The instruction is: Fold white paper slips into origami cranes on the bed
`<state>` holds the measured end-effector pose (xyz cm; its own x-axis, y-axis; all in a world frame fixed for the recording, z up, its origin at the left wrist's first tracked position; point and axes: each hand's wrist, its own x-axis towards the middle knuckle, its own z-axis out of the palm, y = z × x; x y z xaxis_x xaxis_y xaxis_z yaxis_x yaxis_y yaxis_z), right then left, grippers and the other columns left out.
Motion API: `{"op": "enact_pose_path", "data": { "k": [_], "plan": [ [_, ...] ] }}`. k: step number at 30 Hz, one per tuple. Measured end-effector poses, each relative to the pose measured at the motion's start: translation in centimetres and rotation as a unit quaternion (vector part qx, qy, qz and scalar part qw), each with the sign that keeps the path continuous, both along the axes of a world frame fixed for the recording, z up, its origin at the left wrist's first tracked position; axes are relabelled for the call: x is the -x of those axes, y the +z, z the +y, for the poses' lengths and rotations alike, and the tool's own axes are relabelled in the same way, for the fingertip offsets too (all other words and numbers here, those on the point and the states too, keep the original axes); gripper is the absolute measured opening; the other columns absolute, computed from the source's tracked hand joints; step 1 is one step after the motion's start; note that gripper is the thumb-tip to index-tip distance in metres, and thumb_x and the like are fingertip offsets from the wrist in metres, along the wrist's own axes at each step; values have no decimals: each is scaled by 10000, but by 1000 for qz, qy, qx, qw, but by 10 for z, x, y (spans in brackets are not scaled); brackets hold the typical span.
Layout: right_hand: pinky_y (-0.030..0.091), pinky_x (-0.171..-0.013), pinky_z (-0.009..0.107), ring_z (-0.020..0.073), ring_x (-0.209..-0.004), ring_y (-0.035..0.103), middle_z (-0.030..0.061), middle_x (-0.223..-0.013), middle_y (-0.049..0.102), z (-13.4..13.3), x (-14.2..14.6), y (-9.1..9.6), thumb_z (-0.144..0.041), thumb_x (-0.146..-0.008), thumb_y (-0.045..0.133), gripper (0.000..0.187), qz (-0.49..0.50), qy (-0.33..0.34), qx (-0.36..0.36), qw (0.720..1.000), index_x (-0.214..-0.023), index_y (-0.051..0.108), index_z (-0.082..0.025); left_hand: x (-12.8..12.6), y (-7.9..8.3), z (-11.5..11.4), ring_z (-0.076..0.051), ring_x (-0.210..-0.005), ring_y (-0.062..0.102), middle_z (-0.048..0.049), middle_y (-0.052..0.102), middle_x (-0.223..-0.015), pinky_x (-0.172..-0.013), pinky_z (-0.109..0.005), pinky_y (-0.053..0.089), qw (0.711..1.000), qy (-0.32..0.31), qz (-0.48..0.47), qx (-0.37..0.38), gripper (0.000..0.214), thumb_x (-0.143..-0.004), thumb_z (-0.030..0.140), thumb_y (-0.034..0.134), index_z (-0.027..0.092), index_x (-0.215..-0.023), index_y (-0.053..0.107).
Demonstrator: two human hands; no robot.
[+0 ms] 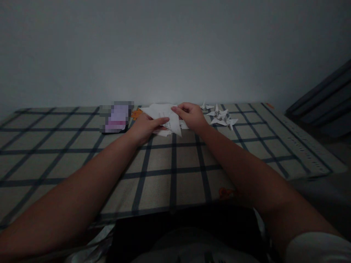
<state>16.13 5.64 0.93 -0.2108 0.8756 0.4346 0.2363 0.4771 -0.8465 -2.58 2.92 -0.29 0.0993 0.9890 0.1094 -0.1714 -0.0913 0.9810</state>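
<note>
White paper, faint print illegible, in the tight pinch of left hand and right hand

No legible text anywhere. Faint grey marks, maybe print, on the white paper, too dim and small to read. Screen of the dark device beside it is blurred, nothing readable.

white paper: partly folded sheet, faint print showing, creased into an angular shape, one corner pointing down toward the near side. It's sitting far out on the checked cloth, close to the wall edge, resting over what look like more white sheets. left hand is pinching its lower left edge, right hand is pinching the upper right.
</note>
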Motion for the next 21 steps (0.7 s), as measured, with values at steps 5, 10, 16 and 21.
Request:
{"op": "enact_pose_path", "data": {
  "k": [5,10,16,21],
  "plan": [
    [373,-625,273,123,-665,456,-20,-670,506,0,0,-1,-551,-881,667,401,-11,-7,-9,1000,-716,574,-198,0,0,1,-322,-985,760,-164,781,-1080,-910,-462,625,1000,-1,3,-1,393,-672,205,883,119,-1035,761],
    [371,-604,273,123,-640,452,-23,-644,496,1,0,-1,-606,-875,658,444,11,-32,-10,999,-712,553,-206,2,-3,4,-266,-862,766,-137,797,-1029,-850,-411,646,1000,-2,13,5,316,-659,290,907,133,-905,785],
    [376,-582,261,114,-614,453,-33,-616,474,2,3,-2,-690,-841,647,513,52,-47,4,998,-705,535,-208,6,-4,8,-202,-698,730,-101,787,-833,-741,-320,633,999,11,30,-4,294,-677,362,908,141,-832,791],
    [374,-580,258,108,-604,453,-41,-608,468,2,3,-1,-610,-875,662,454,55,-54,10,997,-714,540,-204,6,-3,8,-193,-647,705,-101,763,-770,-684,-317,610,999,-1,39,12,304,-691,386,901,130,-777,761]
  ]
}}
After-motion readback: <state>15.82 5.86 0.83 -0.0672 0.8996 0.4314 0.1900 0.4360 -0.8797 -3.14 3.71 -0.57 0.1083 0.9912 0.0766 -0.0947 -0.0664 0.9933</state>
